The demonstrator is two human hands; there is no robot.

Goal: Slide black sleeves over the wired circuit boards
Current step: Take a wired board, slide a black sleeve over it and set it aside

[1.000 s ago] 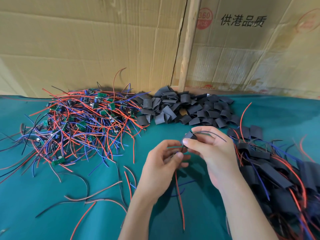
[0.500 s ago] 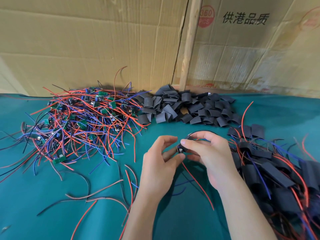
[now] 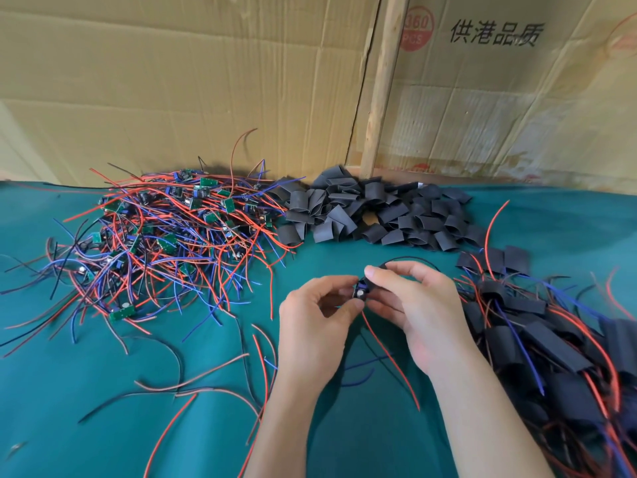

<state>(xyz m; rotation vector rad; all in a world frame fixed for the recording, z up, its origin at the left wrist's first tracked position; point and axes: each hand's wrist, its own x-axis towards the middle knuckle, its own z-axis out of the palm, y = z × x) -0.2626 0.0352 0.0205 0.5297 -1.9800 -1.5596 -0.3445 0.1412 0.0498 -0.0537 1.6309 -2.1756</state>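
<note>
While held above the teal cloth-covered table (image 3: 103,426), one small wired circuit board (image 3: 360,292) being fed into a black sleeve (image 3: 370,277).

Left hand (image 3: 315,326) noted with thumb and fingertips pinching the board end, presumably to steady and push it; right hand (image 3: 418,305) curled round the short black tubular sleeve, fingers narrow, seemingly keeping its mouth open toward the board; red wire (image 3: 389,357) trailing down between the wrists, left free, likely so nothing snags; how far the board sits inside the sleeve not discernible. Heap of bare green boards with red, blue and black leads (image 3: 165,236) at left, within left reach; pile of empty black sleeves (image 3: 372,212) at rear centre; sleeved units (image 3: 551,339) gathered at right, apparently finished stock kept apart; cardboard wall (image 3: 172,81) behind.
</note>
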